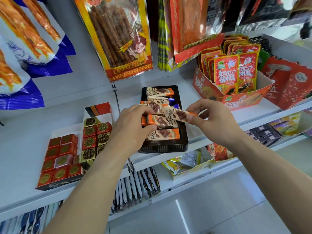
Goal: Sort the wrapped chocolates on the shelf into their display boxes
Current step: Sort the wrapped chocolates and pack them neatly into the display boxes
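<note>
A dark display box (162, 147) stands on the white shelf, filled with several cream-and-orange wrapped chocolate bars (159, 92). My right hand (212, 120) pinches one such bar (177, 115) by its orange end, held tilted just above the box. My left hand (133, 125) reaches into the box from the left, fingers curled round another bar (162, 121). To the left, a white-sided box (98, 109) holds several red and gold foil-wrapped square chocolates (60, 159).
An orange-red carton of red snack packets (233, 76) stands on the shelf at right. Large snack bags (116, 38) hang above the boxes. Lower shelves hold more packets (135, 184). The shelf's front edge (194, 149) runs under my wrists.
</note>
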A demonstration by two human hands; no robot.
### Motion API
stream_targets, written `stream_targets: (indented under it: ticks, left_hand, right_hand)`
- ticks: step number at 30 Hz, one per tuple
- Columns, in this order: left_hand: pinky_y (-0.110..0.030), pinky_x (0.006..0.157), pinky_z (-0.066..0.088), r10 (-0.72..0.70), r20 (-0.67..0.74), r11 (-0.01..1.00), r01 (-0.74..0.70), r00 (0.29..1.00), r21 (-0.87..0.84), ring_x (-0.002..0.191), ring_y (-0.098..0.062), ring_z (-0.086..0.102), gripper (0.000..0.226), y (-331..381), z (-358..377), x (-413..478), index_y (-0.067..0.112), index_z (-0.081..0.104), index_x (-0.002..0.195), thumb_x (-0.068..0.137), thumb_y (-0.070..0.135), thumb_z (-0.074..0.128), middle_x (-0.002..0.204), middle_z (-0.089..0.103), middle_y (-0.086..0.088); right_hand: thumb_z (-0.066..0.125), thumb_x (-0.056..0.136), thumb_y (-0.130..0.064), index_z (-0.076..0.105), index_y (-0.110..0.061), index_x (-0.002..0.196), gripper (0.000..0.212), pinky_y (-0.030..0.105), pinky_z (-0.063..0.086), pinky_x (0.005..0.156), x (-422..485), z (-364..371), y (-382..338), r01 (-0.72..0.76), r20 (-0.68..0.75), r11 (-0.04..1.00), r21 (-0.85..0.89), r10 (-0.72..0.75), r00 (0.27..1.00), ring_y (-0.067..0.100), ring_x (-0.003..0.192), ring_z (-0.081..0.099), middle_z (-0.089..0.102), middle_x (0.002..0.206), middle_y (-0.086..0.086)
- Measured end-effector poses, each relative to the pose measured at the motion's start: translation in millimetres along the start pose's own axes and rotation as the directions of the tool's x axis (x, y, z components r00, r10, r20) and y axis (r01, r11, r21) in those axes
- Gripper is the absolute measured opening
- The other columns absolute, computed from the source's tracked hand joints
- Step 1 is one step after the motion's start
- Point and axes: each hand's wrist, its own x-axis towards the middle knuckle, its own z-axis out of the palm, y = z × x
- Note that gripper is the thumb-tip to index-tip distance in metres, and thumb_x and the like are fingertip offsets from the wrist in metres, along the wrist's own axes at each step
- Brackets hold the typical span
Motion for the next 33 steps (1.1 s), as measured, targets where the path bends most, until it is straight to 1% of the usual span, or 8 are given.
stream_targets:
  ticks: [5, 7, 11, 16, 21, 25, 31, 33]
  left_hand:
    - [-0.036, 0.090, 0.040, 0.002, 0.035, 1.000, -0.002, 0.999, 0.027, 0.116, -0.017, 0.043, 0.041, 4, -2, 0, 0.042, 0.055, 0.128, 0.090, 0.035, 0.068, 0.093, 0.044, 0.024]
    - [-0.035, 0.088, 0.039, 0.014, 0.019, 0.999, -0.015, 1.000, 0.045, 0.116, -0.017, 0.044, 0.040, 4, -2, 0, 0.042, 0.057, 0.127, 0.089, 0.035, 0.069, 0.109, 0.058, 0.015]
    - [-0.034, 0.087, 0.038, 0.044, -0.003, 0.996, -0.044, 0.999, 0.081, 0.116, -0.017, 0.047, 0.038, -1, -5, 2, 0.040, 0.058, 0.125, 0.089, 0.036, 0.069, 0.129, 0.061, 0.010]
    - [-0.034, 0.084, 0.052, -0.030, -0.049, 0.986, 0.022, 0.998, -0.166, 0.098, -0.011, 0.061, 0.032, -15, -16, 3, 0.038, 0.063, 0.116, 0.088, 0.025, 0.071, 0.115, 0.067, 0.009]
    - [-0.022, 0.083, 0.049, -0.137, -0.079, 0.932, 0.101, 0.987, -0.347, 0.095, -0.002, 0.064, 0.029, -25, -29, 2, 0.036, 0.064, 0.111, 0.090, 0.018, 0.070, 0.106, 0.068, 0.012]
    - [-0.013, 0.078, 0.049, -0.151, -0.044, 0.918, 0.124, 0.988, -0.376, 0.092, 0.000, 0.067, 0.028, -24, -27, 0, 0.030, 0.067, 0.114, 0.088, 0.018, 0.072, 0.107, 0.069, 0.011]
    - [-0.030, 0.083, 0.056, -0.128, 0.025, 0.920, 0.128, 0.992, -0.370, 0.085, -0.008, 0.071, 0.028, -14, -16, 0, 0.027, 0.067, 0.114, 0.088, 0.017, 0.072, 0.106, 0.071, 0.004]
    - [-0.026, 0.078, 0.057, -0.103, 0.042, 0.923, 0.112, 0.994, -0.369, 0.082, -0.004, 0.071, 0.028, -12, -15, -1, 0.028, 0.067, 0.113, 0.088, 0.016, 0.072, 0.106, 0.070, 0.005]
  right_hand:
    - [0.073, 0.088, -0.026, 0.069, -0.028, 0.088, 0.005, 0.013, 0.041, 0.050, -2, -1, 0, -0.015, -0.002, 1.000, -0.004, 0.015, 1.000, 0.009, 0.067, 0.061, 0.065, 0.081, -0.011]
    - [0.073, 0.088, -0.027, 0.069, -0.027, 0.090, 0.004, 0.018, 0.042, 0.053, -2, -2, 0, -0.024, -0.004, 1.000, -0.009, 0.023, 1.000, 0.008, 0.068, 0.061, 0.066, 0.082, -0.011]
    - [0.070, 0.090, -0.025, 0.069, -0.027, 0.091, 0.002, 0.025, 0.042, 0.058, -2, -4, 3, -0.036, -0.031, 0.999, 0.022, 0.036, 0.999, 0.010, 0.065, 0.060, 0.065, 0.083, -0.010]
    - [0.067, 0.093, -0.024, 0.068, -0.027, 0.094, 0.004, 0.031, 0.049, 0.064, 0, -3, 0, -0.028, -0.049, 0.998, 0.053, 0.030, 0.998, 0.014, 0.067, 0.064, 0.065, 0.087, -0.010]
    - [0.066, 0.093, -0.023, 0.068, -0.026, 0.094, 0.003, 0.031, 0.048, 0.061, 0, -1, -6, -0.018, -0.059, 0.998, 0.066, 0.022, 0.998, 0.003, 0.062, 0.059, 0.065, 0.085, -0.012]
    - [0.066, 0.093, -0.023, 0.068, -0.024, 0.094, 0.003, 0.030, 0.047, 0.062, 1, 2, -8, -0.016, -0.066, 0.997, 0.076, 0.021, 0.998, 0.003, 0.061, 0.058, 0.064, 0.084, -0.012]
    - [0.065, 0.093, -0.022, 0.068, -0.025, 0.094, 0.004, 0.029, 0.046, 0.061, 3, 2, -4, -0.026, -0.107, 0.997, 0.069, 0.033, 0.994, 0.011, 0.065, 0.057, 0.064, 0.084, -0.010]
    - [0.064, 0.093, -0.022, 0.068, -0.025, 0.095, 0.005, 0.024, 0.042, 0.058, 3, 1, -3, -0.025, -0.120, 0.998, 0.056, 0.031, 0.992, 0.009, 0.063, 0.055, 0.064, 0.087, -0.008]
